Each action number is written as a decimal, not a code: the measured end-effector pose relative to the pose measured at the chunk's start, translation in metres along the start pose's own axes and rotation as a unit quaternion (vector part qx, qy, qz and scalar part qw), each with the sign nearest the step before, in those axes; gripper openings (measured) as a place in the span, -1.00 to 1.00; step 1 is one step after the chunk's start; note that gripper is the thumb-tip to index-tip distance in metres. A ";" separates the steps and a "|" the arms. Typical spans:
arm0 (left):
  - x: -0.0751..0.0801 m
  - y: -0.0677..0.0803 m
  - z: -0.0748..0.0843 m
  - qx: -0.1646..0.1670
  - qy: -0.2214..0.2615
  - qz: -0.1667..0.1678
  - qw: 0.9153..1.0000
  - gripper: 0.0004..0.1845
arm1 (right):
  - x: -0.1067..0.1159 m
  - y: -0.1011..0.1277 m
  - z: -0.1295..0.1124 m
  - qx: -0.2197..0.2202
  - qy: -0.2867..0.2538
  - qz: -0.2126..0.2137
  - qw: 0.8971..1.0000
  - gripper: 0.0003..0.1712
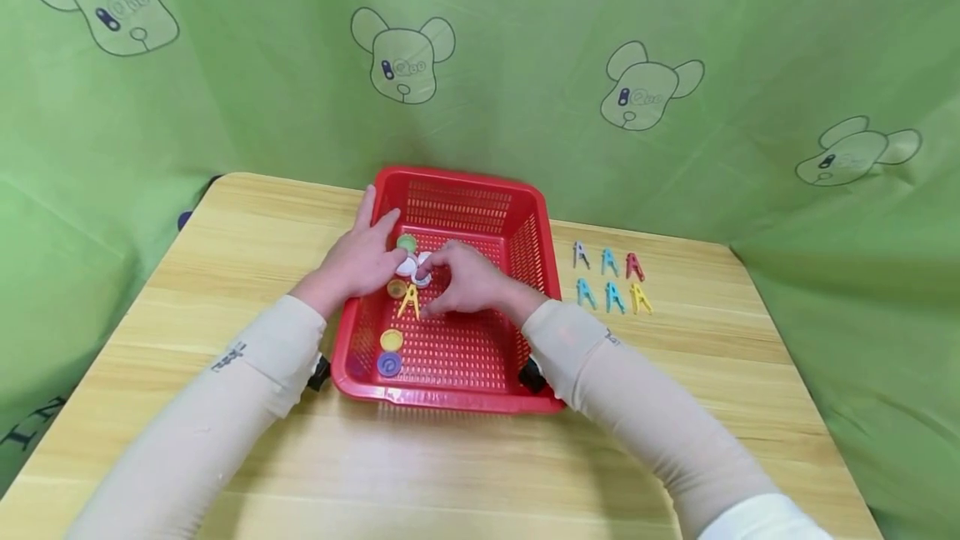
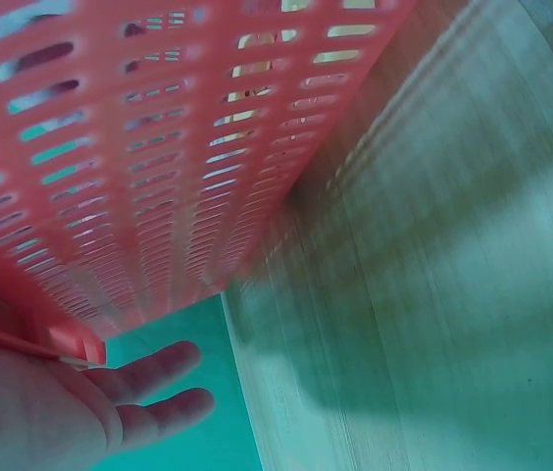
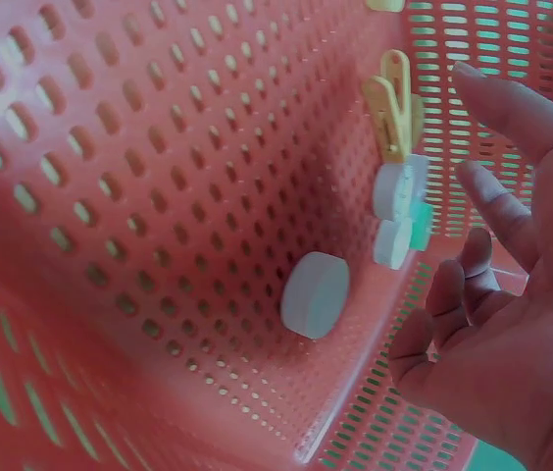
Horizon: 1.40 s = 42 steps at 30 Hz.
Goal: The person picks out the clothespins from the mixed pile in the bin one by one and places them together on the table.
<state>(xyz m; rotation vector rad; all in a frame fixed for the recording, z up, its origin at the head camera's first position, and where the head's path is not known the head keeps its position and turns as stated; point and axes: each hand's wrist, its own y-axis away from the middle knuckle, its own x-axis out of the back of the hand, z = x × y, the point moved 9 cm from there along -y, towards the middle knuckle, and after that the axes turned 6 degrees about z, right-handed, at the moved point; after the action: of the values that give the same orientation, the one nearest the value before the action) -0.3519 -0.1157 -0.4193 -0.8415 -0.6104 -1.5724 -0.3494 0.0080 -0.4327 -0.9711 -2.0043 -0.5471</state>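
A red perforated basket (image 1: pixel 525 190) stands mid-table. My left hand (image 1: pixel 358 261) lies over its left rim with straight fingers; in the left wrist view those fingers (image 2: pixel 154 373) hang outside the basket wall (image 2: pixel 139 157). The thumb reaches in toward two white caps (image 1: pixel 408 265). My right hand (image 1: pixel 465 280) is inside the basket, fingers loosely curled and holding nothing, fingertips close to the white caps (image 3: pixel 394 191). A yellow clip (image 1: pixel 408 300) lies just below them, also seen as the yellow clip (image 3: pixel 394 103) in the right wrist view. Another white cap (image 3: pixel 314 294) lies apart.
Green (image 1: pixel 406 242), orange (image 1: pixel 396 288), yellow (image 1: pixel 391 340) and purple (image 1: pixel 388 365) caps lie along the basket's left side. Several coloured clips (image 1: pixel 611 277) sit in two rows on the wooden table (image 1: pixel 225 240) right of the basket. A green curtain (image 1: pixel 525 48) surrounds the table.
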 end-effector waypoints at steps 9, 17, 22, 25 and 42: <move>-0.002 0.000 0.001 0.006 0.014 0.004 1.000 -0.20 | -0.013 0.003 0.013 -0.055 0.035 -0.029 0.997 -0.48; -0.003 0.000 -0.001 0.007 0.022 0.003 1.000 -0.19 | -0.018 -0.003 0.014 -0.051 0.104 -0.025 0.993 -0.40; -0.002 0.000 -0.001 0.008 0.020 0.004 1.000 -0.18 | -0.017 -0.007 0.016 -0.059 0.112 -0.009 0.992 -0.40; -0.001 0.000 -0.001 0.006 0.022 0.006 1.000 -0.18 | -0.018 -0.009 0.015 -0.059 0.125 -0.007 0.990 -0.40; 0.000 0.000 0.000 0.003 0.010 0.004 1.000 -0.16 | -0.018 -0.012 0.006 -0.034 0.172 -0.010 0.984 -0.38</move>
<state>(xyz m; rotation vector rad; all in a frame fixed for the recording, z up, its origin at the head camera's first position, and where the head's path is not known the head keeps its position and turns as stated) -0.3513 -0.1155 -0.4195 -0.8224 -0.5965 -1.5691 -0.3554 -0.0029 -0.4510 -0.8329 -1.6976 -0.7459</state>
